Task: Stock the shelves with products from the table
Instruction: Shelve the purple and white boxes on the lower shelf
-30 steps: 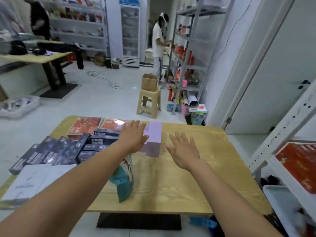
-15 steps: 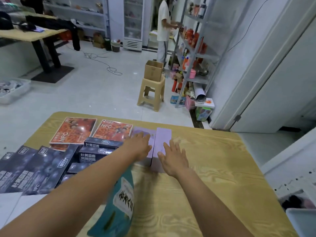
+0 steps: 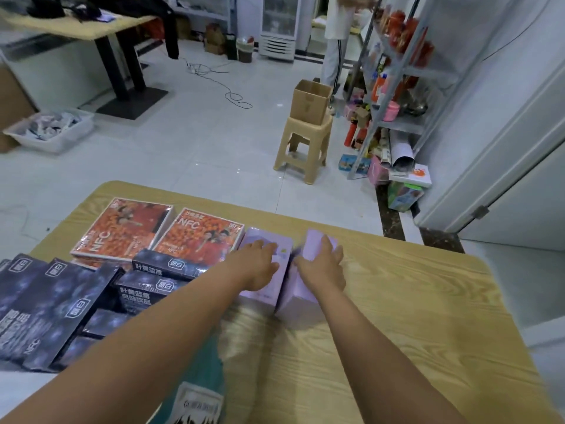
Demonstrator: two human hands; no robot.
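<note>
Two pale purple boxes lie side by side on the wooden table (image 3: 397, 301). My left hand (image 3: 256, 266) rests flat on top of the left purple box (image 3: 263, 298), fingers fairly straight. My right hand (image 3: 321, 266) grips the right purple box (image 3: 298, 301), fingers curled over its far right edge. That box is tilted and blurred. Left of them lie two orange NFC boxes (image 3: 122, 231) and several dark blue boxes (image 3: 55, 301). A teal bag (image 3: 195, 377) stands under my left forearm.
Beyond the table a beige stool (image 3: 305, 148) carries an open cardboard box (image 3: 310, 101). A metal shelf (image 3: 397, 71) with products stands at the back right, a person (image 3: 334, 41) beside it. A white bin (image 3: 52, 130) sits on the floor at left.
Both hands came forward onto the purple boxes. The right hand closed on the right box, which now tilts. The view has dropped lower and nearer to the table.
</note>
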